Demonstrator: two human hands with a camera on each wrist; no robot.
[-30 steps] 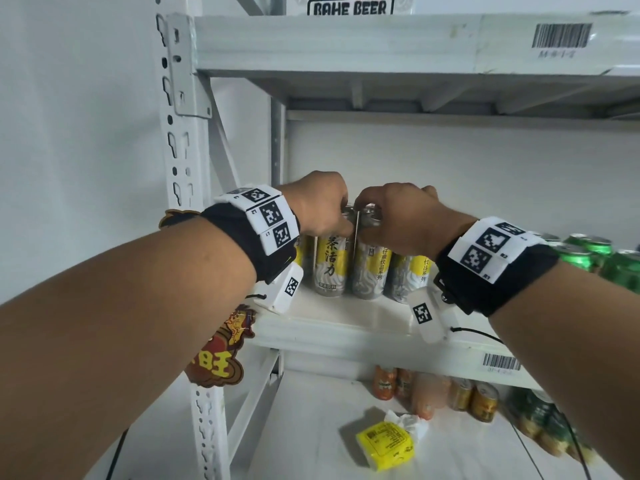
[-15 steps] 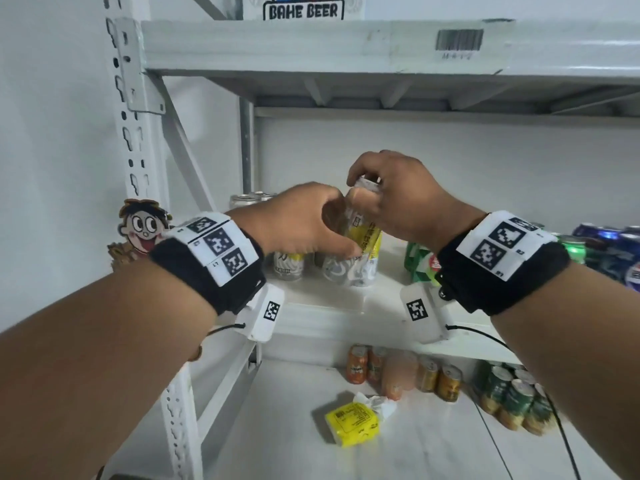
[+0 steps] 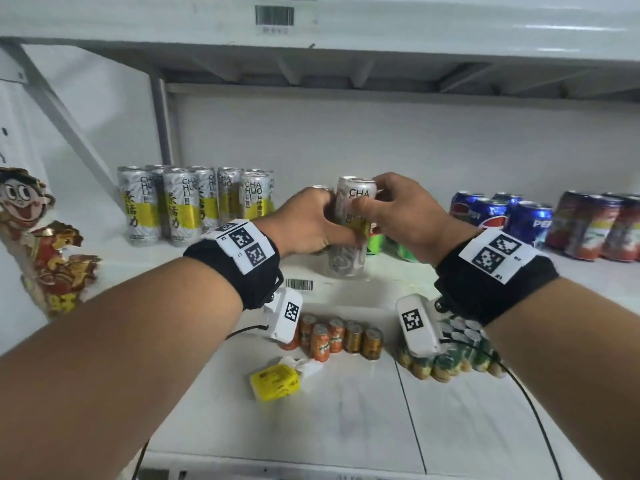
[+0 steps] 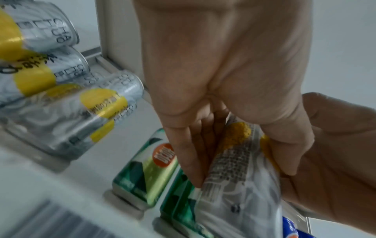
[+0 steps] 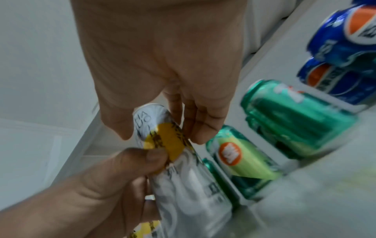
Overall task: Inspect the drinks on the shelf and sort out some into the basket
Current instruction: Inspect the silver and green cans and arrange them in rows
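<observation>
Gripping silver-and-yellow tea can [image 3: 353,216], both hands [image 3: 304,225], upright

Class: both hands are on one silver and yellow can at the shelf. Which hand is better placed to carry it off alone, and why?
Probably the left hand: it wraps the can around its middle, while the right hand only pinches it near the top. No basket is in view, so reach cannot be compared.

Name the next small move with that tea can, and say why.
Probably turn the can to read its printed panel. Both the left hand and right hand grip it off the shelf, so it is mid-inspection, and no basket is in view yet.
</observation>
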